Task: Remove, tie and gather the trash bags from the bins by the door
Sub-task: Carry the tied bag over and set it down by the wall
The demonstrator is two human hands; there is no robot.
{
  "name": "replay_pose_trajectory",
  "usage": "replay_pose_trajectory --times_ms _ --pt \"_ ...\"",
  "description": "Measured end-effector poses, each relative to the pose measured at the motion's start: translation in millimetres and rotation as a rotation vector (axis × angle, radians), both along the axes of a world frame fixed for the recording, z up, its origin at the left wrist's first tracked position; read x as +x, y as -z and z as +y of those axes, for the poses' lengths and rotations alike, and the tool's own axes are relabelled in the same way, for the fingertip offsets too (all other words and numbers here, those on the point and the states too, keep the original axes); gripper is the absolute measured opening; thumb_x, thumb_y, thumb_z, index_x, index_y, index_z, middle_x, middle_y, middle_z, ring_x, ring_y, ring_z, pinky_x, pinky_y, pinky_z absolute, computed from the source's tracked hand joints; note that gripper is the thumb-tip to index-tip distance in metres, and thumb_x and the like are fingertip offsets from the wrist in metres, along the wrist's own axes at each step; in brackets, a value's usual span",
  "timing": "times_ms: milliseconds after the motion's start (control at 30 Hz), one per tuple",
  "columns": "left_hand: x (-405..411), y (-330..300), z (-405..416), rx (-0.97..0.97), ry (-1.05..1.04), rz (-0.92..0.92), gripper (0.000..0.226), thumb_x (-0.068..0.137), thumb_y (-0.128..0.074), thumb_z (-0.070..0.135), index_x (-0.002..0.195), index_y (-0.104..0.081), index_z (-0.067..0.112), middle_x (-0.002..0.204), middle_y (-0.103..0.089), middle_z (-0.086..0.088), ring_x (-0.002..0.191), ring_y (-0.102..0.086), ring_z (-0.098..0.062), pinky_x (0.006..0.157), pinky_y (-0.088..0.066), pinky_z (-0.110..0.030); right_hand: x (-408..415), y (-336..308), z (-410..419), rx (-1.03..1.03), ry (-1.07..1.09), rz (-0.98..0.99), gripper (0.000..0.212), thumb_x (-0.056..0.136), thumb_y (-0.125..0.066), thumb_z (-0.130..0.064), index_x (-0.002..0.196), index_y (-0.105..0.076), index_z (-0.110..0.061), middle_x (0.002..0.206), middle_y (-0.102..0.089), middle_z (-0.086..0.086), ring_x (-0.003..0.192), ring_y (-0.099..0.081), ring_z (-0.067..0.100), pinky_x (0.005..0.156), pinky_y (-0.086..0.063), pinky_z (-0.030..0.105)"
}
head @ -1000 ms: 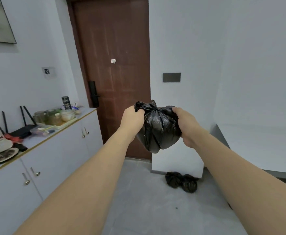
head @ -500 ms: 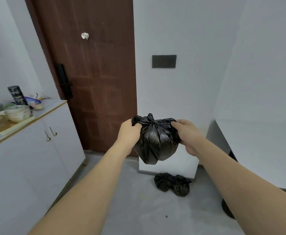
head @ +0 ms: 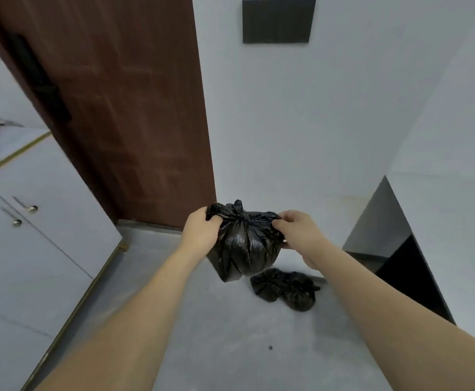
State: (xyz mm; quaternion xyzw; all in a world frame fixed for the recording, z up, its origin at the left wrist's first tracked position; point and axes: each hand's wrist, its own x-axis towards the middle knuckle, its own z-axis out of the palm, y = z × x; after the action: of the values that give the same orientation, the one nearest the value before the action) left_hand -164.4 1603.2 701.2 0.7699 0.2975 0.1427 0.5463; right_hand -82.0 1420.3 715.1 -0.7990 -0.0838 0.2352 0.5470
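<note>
A: Where is the tied black trash bag (head: pixel 244 246) hanging?

B: Between both hands, above the floor. The left hand (head: pixel 201 231) is pinching its top at 9 o'clock of the knot, the right hand (head: pixel 298 230) at 3 o'clock.

A: And the pile?

B: The two tied bags on the floor (head: pixel 285 289) are lying at 5 o'clock below it, nearer to the right hand, I think.

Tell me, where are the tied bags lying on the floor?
The tied bags lie on the floor at the white wall's foot, right of the door.
</note>
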Motion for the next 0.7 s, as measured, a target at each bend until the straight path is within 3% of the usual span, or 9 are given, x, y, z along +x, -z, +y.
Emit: replay_pose_trajectory --times_ms 167,267,367,567,700 --pt "61 117 39 -0.034 -0.041 0.161 0.017 0.094 -0.051 0.012 0.096 -0.068 0.011 0.097 -0.071 -0.007 0.093 -0.066 -0.025 0.085 -0.051 -0.037 68 122 43 -0.249 -0.125 -0.047 0.011 0.088 -0.056 -0.019 0.080 -0.063 -0.016 0.073 -0.063 0.003 0.073 -0.059 0.024 0.076 -0.054 0.040" --pt "94 228 68 0.063 0.097 0.282 0.017 0.095 -0.049 0.019 0.090 -0.066 0.020 0.092 -0.070 -0.001 0.092 -0.066 -0.023 0.086 -0.053 -0.041 96 232 67 -0.303 -0.134 0.013 0.011 0.090 -0.052 -0.015 0.084 -0.062 -0.015 0.071 -0.063 0.003 0.064 -0.057 0.023 0.067 -0.054 0.038" --pt "120 349 91 0.185 0.249 0.387 0.017 0.098 -0.048 0.022 0.101 -0.064 0.018 0.096 -0.068 0.001 0.091 -0.064 -0.018 0.083 -0.052 -0.036 120 359 93 -0.364 -0.158 0.012 0.013 0.089 -0.050 -0.014 0.084 -0.060 -0.008 0.074 -0.065 0.008 0.066 -0.058 0.025 0.062 -0.049 0.034" --pt "176 617 127 0.121 0.138 0.357 0.019 0.097 -0.047 0.021 0.104 -0.064 0.019 0.099 -0.069 0.000 0.094 -0.064 -0.020 0.088 -0.052 -0.040 178 617 145 -0.362 -0.097 0.046 0.020 0.092 -0.046 -0.013 0.095 -0.066 -0.012 0.086 -0.068 0.005 0.071 -0.060 0.017 0.057 -0.042 0.025" --pt "215 752 145 0.073 0.063 0.286 0.017 0.096 -0.047 0.018 0.100 -0.063 0.017 0.096 -0.069 -0.004 0.093 -0.064 -0.023 0.089 -0.052 -0.043 215 745 171 -0.373 -0.079 -0.012 0.019 0.092 -0.046 -0.011 0.091 -0.064 -0.008 0.084 -0.066 0.005 0.065 -0.054 0.014 0.053 -0.040 0.022"
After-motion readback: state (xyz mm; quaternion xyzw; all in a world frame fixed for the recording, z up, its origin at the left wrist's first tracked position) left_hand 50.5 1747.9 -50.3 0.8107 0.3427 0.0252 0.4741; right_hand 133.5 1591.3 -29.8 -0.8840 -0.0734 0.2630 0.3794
